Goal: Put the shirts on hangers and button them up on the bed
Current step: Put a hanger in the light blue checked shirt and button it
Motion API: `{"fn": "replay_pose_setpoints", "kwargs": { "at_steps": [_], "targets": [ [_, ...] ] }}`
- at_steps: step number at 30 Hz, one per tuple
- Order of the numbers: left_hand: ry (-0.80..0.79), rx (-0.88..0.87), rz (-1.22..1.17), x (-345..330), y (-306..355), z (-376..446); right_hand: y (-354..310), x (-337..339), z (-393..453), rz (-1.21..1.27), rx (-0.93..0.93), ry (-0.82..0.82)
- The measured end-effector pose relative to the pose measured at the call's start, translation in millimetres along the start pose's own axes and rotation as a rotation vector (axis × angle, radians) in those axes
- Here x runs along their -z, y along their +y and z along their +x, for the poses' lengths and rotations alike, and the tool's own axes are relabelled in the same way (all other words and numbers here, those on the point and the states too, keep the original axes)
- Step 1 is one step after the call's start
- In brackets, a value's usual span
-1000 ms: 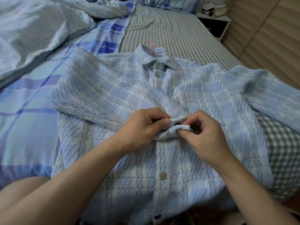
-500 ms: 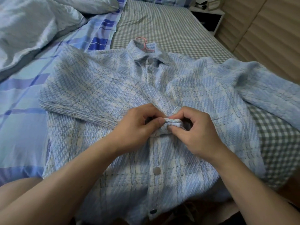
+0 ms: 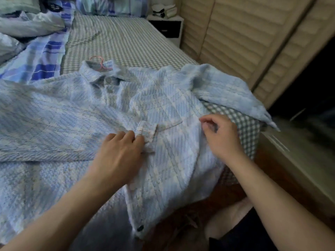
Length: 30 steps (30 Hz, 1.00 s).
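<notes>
A light blue plaid shirt lies face up across the checked bed sheet. A pink hanger hook sticks out of its collar. My left hand rests on the front placket at chest height, fingertips curled against a raised fold of the placket. My right hand hovers over the shirt's right side near the chest pocket, fingers loosely curled, holding nothing. A dark button shows near the hem. The frame is blurred by motion.
A rumpled blue plaid duvet lies at the far left. A white bedside table stands beyond the bed. Slatted wooden doors line the right side. The bed's wooden edge runs by my right arm.
My right hand has let go of the placket and moved to the right. My left hand stays at the placket. The view has swung to the right.
</notes>
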State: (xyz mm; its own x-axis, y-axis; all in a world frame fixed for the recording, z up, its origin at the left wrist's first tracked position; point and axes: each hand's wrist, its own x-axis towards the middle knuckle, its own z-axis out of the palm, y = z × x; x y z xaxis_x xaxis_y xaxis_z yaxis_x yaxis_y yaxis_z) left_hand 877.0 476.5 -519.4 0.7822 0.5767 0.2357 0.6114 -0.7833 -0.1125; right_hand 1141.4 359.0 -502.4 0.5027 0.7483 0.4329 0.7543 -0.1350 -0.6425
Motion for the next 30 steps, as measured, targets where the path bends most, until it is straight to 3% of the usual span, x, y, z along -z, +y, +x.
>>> {"fn": "replay_pose_setpoints", "kwargs": {
  "at_steps": [3, 5, 7, 9, 11, 15, 18, 21, 25, 30],
  "targets": [
    [-0.156, 0.026, 0.078, 7.6, 15.0, 22.1, 48.4, 35.3, 9.5, 0.166, -0.447, 0.193],
    [-0.205, 0.024, 0.102, 18.2, 22.0, 37.2, 76.4, 57.1, 9.6, 0.542, -0.840, 0.356],
    [-0.091, 0.036, 0.144, 32.0, 25.4, 48.8, 98.7, 76.2, 8.2, 0.947, -1.102, 0.414],
    [0.047, 0.103, 0.101, 50.5, 30.5, 51.4, 116.4, 90.1, 10.2, 1.164, -1.143, 0.394],
    [0.054, 0.115, 0.041, 49.9, 35.8, 47.8, 129.3, 99.6, 19.1, 1.236, -1.100, 0.373],
    [-0.437, 0.041, 0.048, 25.8, 46.4, 17.6, 129.8, 114.9, 40.8, 1.148, -1.045, 0.463],
    [-0.473, 0.129, -0.245, 50.1, 38.2, 21.6, 100.4, 123.6, 64.7, 1.037, -0.834, 0.499],
    [-0.256, 0.290, -0.520, 83.1, 19.9, 36.5, 30.1, 128.9, 86.1, 0.929, -0.538, 0.407],
    [0.123, 0.379, -0.729, 121.4, -10.1, 38.7, -76.8, 124.1, 105.3, 1.004, -0.210, -0.027],
    [0.737, 0.248, -0.818, 163.9, -48.5, -4.2, -180.7, 80.1, 94.3, 1.123, -0.044, -0.458]
  ]
}}
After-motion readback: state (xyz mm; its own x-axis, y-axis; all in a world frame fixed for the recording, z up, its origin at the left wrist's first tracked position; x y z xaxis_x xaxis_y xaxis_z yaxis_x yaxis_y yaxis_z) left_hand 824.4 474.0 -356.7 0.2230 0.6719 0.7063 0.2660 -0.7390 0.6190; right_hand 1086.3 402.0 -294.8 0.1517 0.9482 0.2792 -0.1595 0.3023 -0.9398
